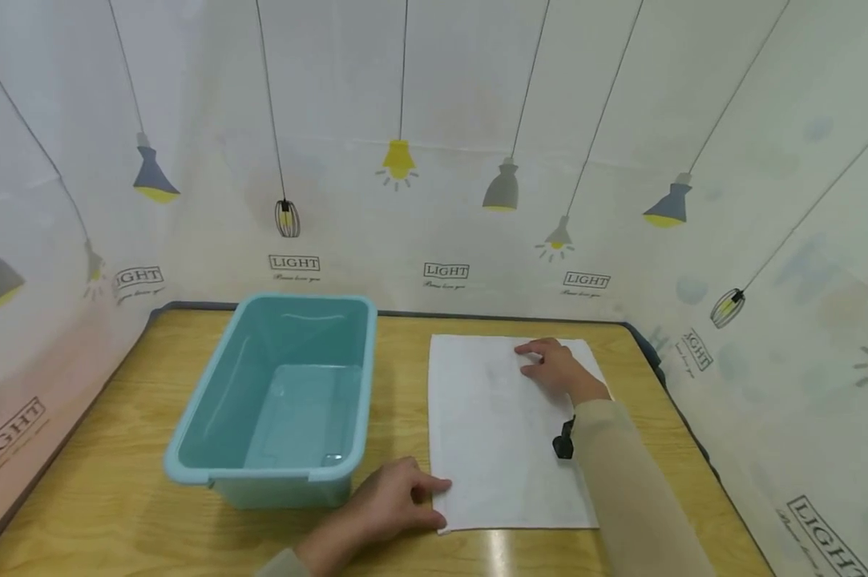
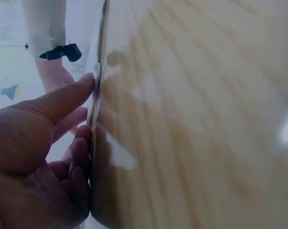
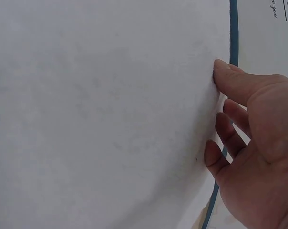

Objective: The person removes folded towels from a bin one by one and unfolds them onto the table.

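In the head view a white cloth (image 1: 509,433) lies flat on the wooden worktop (image 1: 116,449), right of centre in the frame, just beside a teal plastic bin (image 1: 282,393) that stands left of centre. The left hand (image 1: 393,501) sits at the lower middle of the frame, at the cloth's near left corner, fingers loosely extended and touching the edge. The right hand (image 1: 556,369) rests on the cloth's far right corner, fingers laid out flat on the fabric, with a beige sleeve (image 1: 621,481) running down to the lower right.

In the left wrist view the left hand (image 2: 44,157) fills the lower left; its thumb tip (image 2: 84,83) touches the thin white edge of the cloth (image 2: 97,71), the other fingers slightly bent along that edge.

In the right wrist view the cloth (image 3: 101,109) covers most of the frame, and the right hand (image 3: 253,143) at the right presses its fingertips (image 3: 220,67) onto the fabric, fingers nearly straight.
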The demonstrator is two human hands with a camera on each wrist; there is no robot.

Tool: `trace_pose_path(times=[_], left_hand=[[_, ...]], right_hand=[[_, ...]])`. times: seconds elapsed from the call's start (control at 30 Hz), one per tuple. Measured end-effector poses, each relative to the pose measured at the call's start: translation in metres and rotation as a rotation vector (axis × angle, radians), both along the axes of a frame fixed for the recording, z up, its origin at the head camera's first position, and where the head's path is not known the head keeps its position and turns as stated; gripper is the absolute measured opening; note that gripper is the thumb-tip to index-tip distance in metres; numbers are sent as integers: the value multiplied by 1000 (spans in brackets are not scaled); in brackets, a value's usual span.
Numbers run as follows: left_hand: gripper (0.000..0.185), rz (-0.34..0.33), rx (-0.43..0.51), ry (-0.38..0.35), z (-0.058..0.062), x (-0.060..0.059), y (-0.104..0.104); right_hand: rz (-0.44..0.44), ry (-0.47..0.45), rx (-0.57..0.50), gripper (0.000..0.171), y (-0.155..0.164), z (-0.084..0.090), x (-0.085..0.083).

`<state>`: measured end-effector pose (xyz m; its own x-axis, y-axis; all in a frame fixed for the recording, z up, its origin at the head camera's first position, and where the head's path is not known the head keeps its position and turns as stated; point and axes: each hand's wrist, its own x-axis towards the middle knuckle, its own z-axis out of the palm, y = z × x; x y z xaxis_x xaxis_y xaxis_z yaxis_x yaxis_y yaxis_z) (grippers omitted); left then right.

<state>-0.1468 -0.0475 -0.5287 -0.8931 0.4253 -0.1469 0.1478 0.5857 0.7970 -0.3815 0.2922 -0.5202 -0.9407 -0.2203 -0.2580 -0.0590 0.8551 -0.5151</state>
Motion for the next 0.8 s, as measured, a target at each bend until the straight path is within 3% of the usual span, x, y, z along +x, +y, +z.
trace_pose_path(times=[0.43,0.67,0.8], left_hand=[[50,3,0,5,-2,-3,4],[51,-39,27,88,-4,0,-2],[46,-75,94,93,8,4,-3]], right_hand=[[7,79,-36,46,11,8,9],[-16,119,-117,46,1,24,34],[12,163,-126,46,-6,32,55]])
